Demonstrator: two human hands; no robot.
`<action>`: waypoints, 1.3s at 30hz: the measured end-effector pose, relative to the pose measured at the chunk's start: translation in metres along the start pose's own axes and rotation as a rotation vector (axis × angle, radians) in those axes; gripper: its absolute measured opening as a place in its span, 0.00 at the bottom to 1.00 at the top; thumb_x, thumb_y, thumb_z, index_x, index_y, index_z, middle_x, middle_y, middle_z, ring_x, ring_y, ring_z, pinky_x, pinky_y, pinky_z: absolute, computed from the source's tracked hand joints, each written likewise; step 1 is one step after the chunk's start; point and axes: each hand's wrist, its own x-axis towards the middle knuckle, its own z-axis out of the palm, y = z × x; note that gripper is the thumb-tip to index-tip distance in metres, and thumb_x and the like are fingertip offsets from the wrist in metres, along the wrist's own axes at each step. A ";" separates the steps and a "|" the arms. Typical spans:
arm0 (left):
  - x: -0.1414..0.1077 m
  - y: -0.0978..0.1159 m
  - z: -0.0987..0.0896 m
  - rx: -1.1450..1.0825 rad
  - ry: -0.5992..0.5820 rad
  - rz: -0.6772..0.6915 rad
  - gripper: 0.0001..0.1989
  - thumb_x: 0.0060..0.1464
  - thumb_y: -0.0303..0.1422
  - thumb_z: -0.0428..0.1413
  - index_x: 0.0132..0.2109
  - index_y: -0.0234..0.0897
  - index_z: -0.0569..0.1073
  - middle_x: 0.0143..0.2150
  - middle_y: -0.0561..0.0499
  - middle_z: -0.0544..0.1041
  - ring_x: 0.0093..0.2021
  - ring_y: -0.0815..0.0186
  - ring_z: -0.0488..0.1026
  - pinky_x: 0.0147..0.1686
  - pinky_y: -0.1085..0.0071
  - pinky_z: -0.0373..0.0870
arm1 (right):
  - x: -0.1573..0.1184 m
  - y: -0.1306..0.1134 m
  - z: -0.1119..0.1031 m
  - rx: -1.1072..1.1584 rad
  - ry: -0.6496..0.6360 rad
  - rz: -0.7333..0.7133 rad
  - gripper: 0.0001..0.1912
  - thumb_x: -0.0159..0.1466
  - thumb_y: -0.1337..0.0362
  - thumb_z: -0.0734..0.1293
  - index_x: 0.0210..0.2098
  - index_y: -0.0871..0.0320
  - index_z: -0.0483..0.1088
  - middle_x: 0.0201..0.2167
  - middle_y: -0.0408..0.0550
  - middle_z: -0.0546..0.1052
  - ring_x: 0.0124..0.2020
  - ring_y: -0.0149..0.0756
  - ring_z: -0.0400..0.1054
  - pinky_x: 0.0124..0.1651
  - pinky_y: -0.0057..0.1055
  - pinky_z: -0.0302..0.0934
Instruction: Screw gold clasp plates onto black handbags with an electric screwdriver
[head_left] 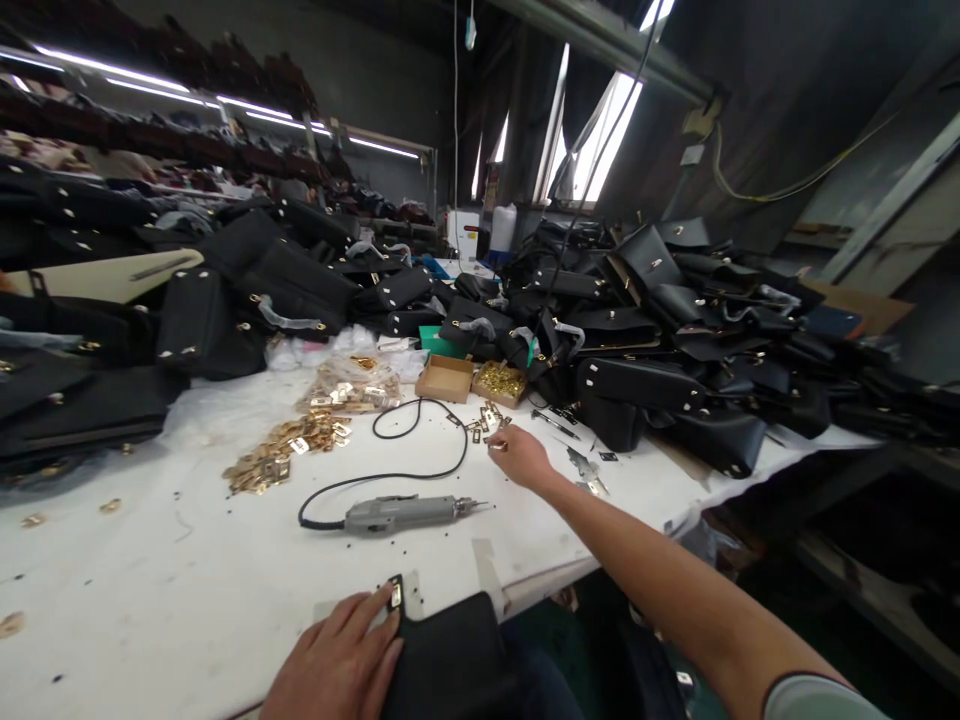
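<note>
My left hand (337,655) lies at the table's front edge, its fingers pressed together on a black leather piece (450,655). By its fingertips, a small gold metal plate (396,595) shows on a narrow black tab. My right hand (519,455) reaches far over the table, fingertips pinched on a small shiny metal piece (496,445). Just behind it lie scattered small metal plates (487,418). Between my hands, a grey electric screwdriver (405,513) rests on its side, with a black cable looping behind it.
Piles of gold fittings (289,450) lie left of centre. An open cardboard box (444,379) stands beside a box of small gold parts (500,382). Black bags (645,390) are heaped at the back and both sides. Metal tools (555,424) lie right.
</note>
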 end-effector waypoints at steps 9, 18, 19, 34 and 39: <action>0.000 0.006 -0.006 0.027 0.053 0.002 0.14 0.62 0.36 0.54 0.50 0.49 0.81 0.58 0.54 0.79 0.53 0.54 0.78 0.46 0.60 0.79 | 0.048 0.047 0.002 -0.212 -0.050 0.121 0.12 0.63 0.64 0.66 0.41 0.53 0.82 0.44 0.50 0.79 0.45 0.39 0.71 0.40 0.28 0.58; 0.004 0.025 -0.026 -0.116 -0.105 -0.132 0.12 0.65 0.30 0.53 0.49 0.43 0.80 0.59 0.49 0.77 0.56 0.53 0.73 0.50 0.55 0.72 | 0.042 0.031 -0.008 -0.141 -0.054 0.071 0.10 0.63 0.65 0.65 0.38 0.59 0.79 0.39 0.54 0.80 0.41 0.42 0.72 0.40 0.31 0.60; 0.004 0.026 -0.027 -0.129 -0.107 -0.144 0.12 0.65 0.30 0.53 0.49 0.43 0.80 0.59 0.49 0.77 0.56 0.54 0.72 0.50 0.55 0.71 | 0.038 0.026 -0.008 -0.114 -0.055 0.050 0.11 0.64 0.64 0.64 0.41 0.59 0.78 0.40 0.53 0.80 0.40 0.40 0.73 0.39 0.31 0.61; 0.003 0.024 -0.023 -0.169 -0.082 -0.140 0.09 0.64 0.31 0.58 0.49 0.43 0.79 0.56 0.49 0.79 0.55 0.54 0.71 0.48 0.56 0.70 | -0.096 -0.081 0.086 0.904 -0.586 0.052 0.11 0.59 0.63 0.71 0.40 0.61 0.76 0.23 0.43 0.77 0.22 0.29 0.70 0.28 0.26 0.66; 0.002 0.022 -0.020 -0.197 -0.057 -0.149 0.11 0.64 0.32 0.58 0.52 0.43 0.78 0.54 0.50 0.80 0.55 0.54 0.71 0.50 0.54 0.70 | -0.092 -0.085 0.081 0.766 -0.602 0.018 0.06 0.59 0.67 0.71 0.37 0.60 0.77 0.22 0.42 0.77 0.23 0.30 0.71 0.28 0.24 0.64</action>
